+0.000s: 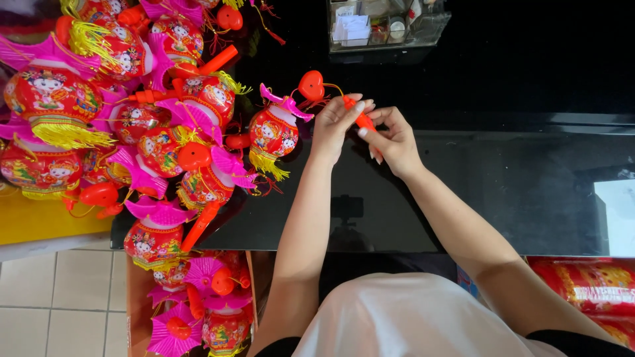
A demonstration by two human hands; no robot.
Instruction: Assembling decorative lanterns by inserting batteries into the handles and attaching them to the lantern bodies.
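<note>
Both my hands meet over a black glossy counter (503, 192). My left hand (336, 123) and my right hand (394, 137) pinch a short orange stick handle (360, 118) between their fingertips. A thin wire runs from the stick to a red heart-shaped piece (311, 85). Just left of my left hand lies a small red toy lantern (272, 133) with a pink top and a yellow tassel, apparently joined to that stick.
A large heap of similar red and pink lanterns (132, 112) covers the counter's left part. More lanterns fill a box (198, 304) on the tiled floor below. A clear organiser box (383, 26) stands at the counter's far edge. Red packages (589, 284) lie at lower right.
</note>
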